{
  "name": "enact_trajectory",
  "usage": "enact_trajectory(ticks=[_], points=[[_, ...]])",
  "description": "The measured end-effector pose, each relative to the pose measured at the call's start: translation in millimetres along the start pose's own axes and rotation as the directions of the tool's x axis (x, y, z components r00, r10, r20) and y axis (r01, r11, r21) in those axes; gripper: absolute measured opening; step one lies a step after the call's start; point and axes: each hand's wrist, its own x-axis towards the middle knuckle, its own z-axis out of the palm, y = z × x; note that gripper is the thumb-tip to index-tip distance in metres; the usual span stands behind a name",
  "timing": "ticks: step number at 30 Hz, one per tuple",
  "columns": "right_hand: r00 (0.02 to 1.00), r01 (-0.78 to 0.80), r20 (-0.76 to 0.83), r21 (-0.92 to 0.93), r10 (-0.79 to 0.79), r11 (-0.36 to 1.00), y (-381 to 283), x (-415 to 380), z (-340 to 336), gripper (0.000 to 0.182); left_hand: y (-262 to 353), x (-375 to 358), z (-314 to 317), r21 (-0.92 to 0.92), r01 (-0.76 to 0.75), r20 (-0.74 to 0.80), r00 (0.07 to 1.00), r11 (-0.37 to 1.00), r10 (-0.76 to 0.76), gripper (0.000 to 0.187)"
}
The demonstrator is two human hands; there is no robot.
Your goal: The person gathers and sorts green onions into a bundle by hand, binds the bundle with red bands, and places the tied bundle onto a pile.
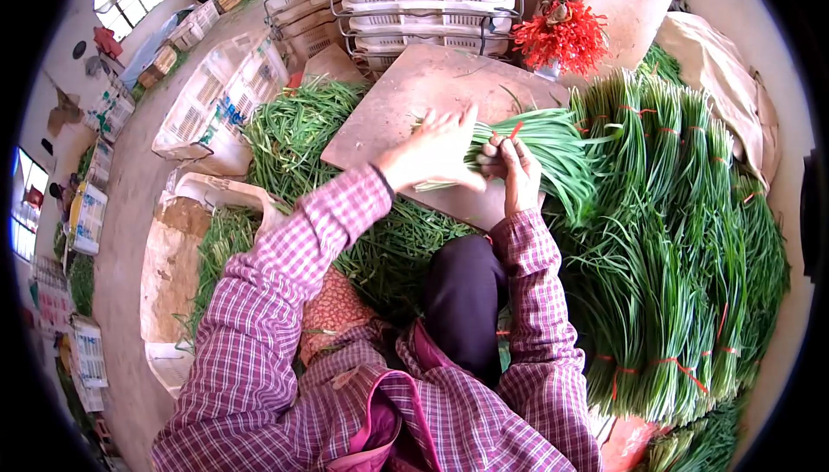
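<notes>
A bundle of green garlic chives lies across the tilted board, its leaves fanning out to the right. My left hand is open, fingers spread flat over the stalk end of the bundle. At the bundle's middle, the fingers of my right hand are pinched on a red tie, whose end sticks up above them. The stalks under my left palm are mostly hidden.
Tied chive bundles are piled on the right. Loose chives lie left of the board and under it. A bunch of red ties hangs by the pillar. White crates are stacked behind; another crate stands left.
</notes>
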Motion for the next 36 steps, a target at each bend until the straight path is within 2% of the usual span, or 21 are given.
enact_trajectory(ticks=[2, 3, 5, 6, 8, 10, 12, 13, 14, 17, 18, 20, 21, 22, 24, 25, 27, 31, 33, 34, 36], points=[[0.999, -0.023, 0.016, -0.241, 0.027, 0.970, -16, 10, 8, 0.021, -16, -18, 40, 0.214, -0.089, -0.217, 0.967, 0.973, 0.136, 0.124], [0.999, -0.013, 0.030, -0.232, 0.021, 0.973, -21, 15, 14, 0.020, -17, -19, 37, 0.217, -0.091, -0.219, 0.966, 0.972, 0.139, 0.124], [0.998, 0.017, 0.057, -0.312, 0.001, 0.950, -35, 23, 21, 0.020, -25, -13, 24, 0.063, 0.000, -0.049, 0.999, 0.998, 0.003, 0.119], [0.997, 0.029, 0.081, -0.385, 0.003, 0.922, -45, 22, 28, 0.020, -37, -10, 25, 0.053, -0.043, -0.119, 0.992, 0.998, 0.050, 0.116], [0.988, 0.092, 0.148, -0.349, -0.042, 0.933, -61, 26, 38, 0.021, -43, -10, -1, -0.064, -0.121, -0.064, 0.991, 0.991, 0.117, 0.113], [0.985, 0.077, 0.172, -0.352, -0.017, 0.933, -65, 32, 40, 0.021, -50, -4, -12, -0.064, -0.173, -0.026, 0.985, 0.983, 0.172, 0.113], [0.982, 0.038, 0.188, -0.356, 0.032, 0.934, -50, 41, 33, 0.021, -53, 0, -18, -0.066, -0.086, 0.290, 0.952, 0.994, 0.102, 0.114], [0.983, -0.017, 0.161, -0.377, 0.084, 0.926, -37, 46, 25, 0.021, -53, -1, -20, -0.036, -0.045, 0.356, 0.933, 0.998, 0.055, 0.120], [0.983, -0.082, 0.125, -0.363, 0.135, 0.928, -25, 49, 17, 0.021, -52, -1, -20, -0.037, -0.045, 0.356, 0.933, 0.998, 0.055, 0.120], [0.989, -0.061, 0.128, -0.137, 0.078, 0.989, -10, 57, 0, 0.021, -42, 10, -24, 0.060, -0.032, 0.359, 0.933, 0.998, 0.009, 0.129], [0.993, -0.056, 0.092, -0.181, 0.073, 0.982, -14, 54, 6, 0.021, -38, 14, -25, 0.081, -0.075, 0.334, 0.942, 0.994, 0.044, 0.124], [0.994, -0.044, 0.091, -0.135, 0.057, 0.990, -12, 55, 5, 0.021, -24, 25, -28, 0.189, -0.085, 0.440, 0.898, 0.978, -0.007, 0.114], [0.996, -0.045, 0.069, -0.070, 0.050, 0.997, -8, 57, 1, 0.021, -26, 25, -18, 0.173, -0.125, 0.359, 0.932, 0.977, 0.055, 0.106], [0.998, -0.047, 0.044, -0.002, 0.047, 0.999, -4, 58, -4, 0.021, -22, 27, -13, 0.185, -0.084, 0.366, 0.931, 0.979, 0.011, 0.110], [0.999, -0.042, 0.033, 0.072, 0.039, 0.997, 1, 58, -9, 0.021, -34, 19, 32, 0.236, -0.062, 0.035, 0.998, 0.970, 0.055, 0.111], [0.999, -0.046, 0.008, 0.124, 0.045, 0.991, 1, 58, -9, 0.022, -32, 13, 39, 0.235, -0.065, 0.038, 0.998, 0.970, 0.057, 0.111], [0.998, -0.056, -0.016, 0.186, 0.060, 0.981, 1, 57, -9, 0.023, -29, 3, 49, 0.110, 0.019, -0.131, 0.991, 0.994, -0.005, 0.107], [0.996, -0.079, -0.029, 0.203, 0.087, 0.976, -7, 55, -1, 0.022, -31, -3, 56, 0.039, -0.006, -0.202, 0.979, 0.999, 0.014, 0.097], [0.995, -0.097, -0.033, -0.171, 0.092, 0.981, -20, 55, 11, 0.023, -29, -5, 57, 0.065, 0.009, -0.223, 0.975, 0.998, 0.005, 0.093], [0.999, -0.023, 0.015, -0.378, 0.030, 0.926, -29, 50, 22, 0.023, -26, -6, 56, 0.090, 0.025, -0.240, 0.971, 0.996, -0.002, 0.089], [0.988, 0.128, 0.145, -0.626, -0.047, 0.769, -36, 43, 48, 0.023, -19, -7, 52, 0.096, 0.058, -0.205, 0.978, 0.994, -0.037, 0.082]])
